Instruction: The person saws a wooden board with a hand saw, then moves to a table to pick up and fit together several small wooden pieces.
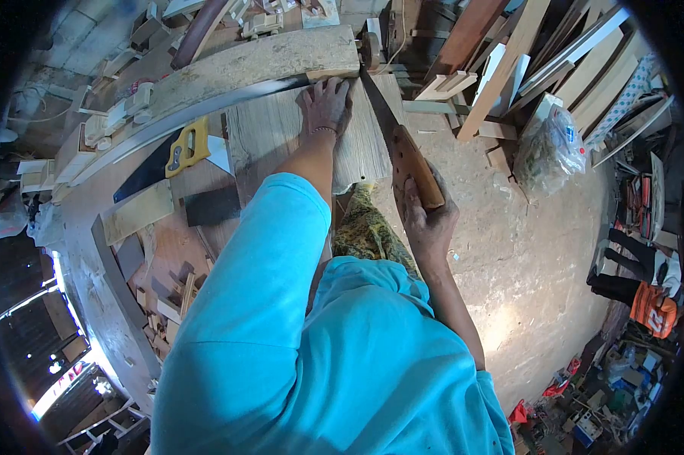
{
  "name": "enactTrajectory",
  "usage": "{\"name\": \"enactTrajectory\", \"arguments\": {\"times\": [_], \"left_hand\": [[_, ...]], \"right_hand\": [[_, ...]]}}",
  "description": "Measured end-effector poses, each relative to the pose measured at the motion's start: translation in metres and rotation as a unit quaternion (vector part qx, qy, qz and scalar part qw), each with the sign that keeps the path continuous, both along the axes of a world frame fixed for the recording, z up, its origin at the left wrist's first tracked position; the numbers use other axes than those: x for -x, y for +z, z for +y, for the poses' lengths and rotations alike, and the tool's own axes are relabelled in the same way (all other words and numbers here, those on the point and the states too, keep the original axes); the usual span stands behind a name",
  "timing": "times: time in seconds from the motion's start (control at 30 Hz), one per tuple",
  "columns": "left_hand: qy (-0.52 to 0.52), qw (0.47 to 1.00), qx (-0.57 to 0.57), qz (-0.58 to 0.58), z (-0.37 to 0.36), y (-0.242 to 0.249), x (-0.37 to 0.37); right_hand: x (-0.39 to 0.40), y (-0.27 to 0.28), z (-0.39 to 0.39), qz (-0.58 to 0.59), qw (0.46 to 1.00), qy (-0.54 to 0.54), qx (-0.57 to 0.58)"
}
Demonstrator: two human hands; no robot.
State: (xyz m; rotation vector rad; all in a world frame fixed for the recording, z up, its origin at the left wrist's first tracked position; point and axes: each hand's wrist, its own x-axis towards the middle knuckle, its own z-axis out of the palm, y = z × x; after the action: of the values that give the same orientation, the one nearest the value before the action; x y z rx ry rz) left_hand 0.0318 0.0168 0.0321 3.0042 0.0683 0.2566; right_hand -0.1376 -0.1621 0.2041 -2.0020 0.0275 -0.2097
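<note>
To the left of your left hand (pixel 327 108), a yellow-handled handsaw (pixel 177 157) lies near a dark rectangular piece (pixel 211 207). Small wood offcuts (pixel 186 292) sit farther down on that side. Beyond your right hand (pixel 430 224), toward the right, you have a clear plastic bag (pixel 552 152) with contents too blurred to tell, near slanting timber lengths (pixel 509 68). Well apart from that hand, at far right, are a person in an orange top (pixel 652 309) and mixed clutter (pixel 634 379).

Solid turquoise on shirt (pixel 380 341); brown on held saw handle (pixel 416 168); yellow on other saw handle (pixel 187 149); grey-tan grain on board (pixel 270 129); mottled yellow-black on cloth (pixel 368 227).
</note>
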Motion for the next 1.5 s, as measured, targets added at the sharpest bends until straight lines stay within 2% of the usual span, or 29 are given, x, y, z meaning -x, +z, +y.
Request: {"name": "enactTrajectory", "arguments": {"times": [0.3,0.33,0.43,0.6,0.77,0.83,0.9,1.0,1.07,1.1,1.17,1.2,1.27,1.33,1.4,1.47,1.5], "left_hand": [[-0.005,1.000,0.007,0.000,-0.001,0.008,0.005],[-0.010,0.999,0.037,-0.018,-0.001,0.006,0.004],[-0.007,0.997,0.064,-0.032,0.000,0.000,0.001],[-0.012,0.996,0.075,-0.036,0.001,-0.007,-0.002],[-0.013,0.998,0.055,0.024,0.000,0.004,0.001],[-0.017,0.998,0.057,0.014,-0.002,0.006,0.003],[-0.022,0.998,0.059,0.003,-0.001,0.003,0.002],[-0.047,0.998,0.034,-0.004,0.002,-0.003,0.002],[-0.078,0.996,-0.006,0.031,0.002,0.003,0.003],[-0.079,0.996,-0.006,0.030,0.003,-0.008,-0.002],[-0.028,0.994,0.103,-0.004,0.005,-0.039,-0.014],[-0.028,0.994,0.103,-0.003,0.003,-0.024,-0.009],[-0.031,0.993,0.093,0.071,-0.004,0.023,0.005],[-0.025,0.994,0.086,0.062,-0.004,0.016,0.004],[-0.019,0.995,0.078,0.051,-0.003,0.015,0.004],[-0.058,0.997,-0.006,0.046,-0.003,0.018,0.007],[-0.059,0.997,-0.006,0.046,-0.002,0.015,0.008]], "right_hand": [[0.003,-0.001,0.000,0.021,1.000,0.003,0.009],[0.004,-0.002,0.000,0.022,1.000,0.004,0.009],[0.006,-0.006,-0.002,0.022,0.998,0.011,-0.058],[-0.003,-0.005,0.001,0.036,0.999,-0.001,0.023],[-0.004,-0.022,0.003,0.008,1.000,0.008,-0.028],[-0.006,-0.022,0.003,-0.010,0.999,0.015,-0.046],[-0.010,-0.014,-0.002,-0.013,1.000,-0.005,0.008],[-0.010,0.002,-0.004,0.004,1.000,-0.017,0.024],[-0.010,0.001,-0.005,0.008,1.000,-0.008,0.011],[-0.009,-0.005,-0.006,-0.024,0.999,-0.004,0.024],[-0.009,-0.007,-0.007,-0.055,0.998,-0.001,0.037],[-0.007,-0.004,-0.006,-0.034,0.999,-0.005,0.037],[-0.005,0.000,-0.006,-0.012,0.999,-0.010,0.038],[-0.004,0.004,-0.006,0.023,1.000,-0.015,0.013],[-0.002,0.000,-0.007,0.008,1.000,-0.014,0.007],[0.000,-0.003,-0.006,-0.006,1.000,-0.013,0.000],[0.002,-0.004,-0.006,-0.008,1.000,-0.014,0.001]]}}
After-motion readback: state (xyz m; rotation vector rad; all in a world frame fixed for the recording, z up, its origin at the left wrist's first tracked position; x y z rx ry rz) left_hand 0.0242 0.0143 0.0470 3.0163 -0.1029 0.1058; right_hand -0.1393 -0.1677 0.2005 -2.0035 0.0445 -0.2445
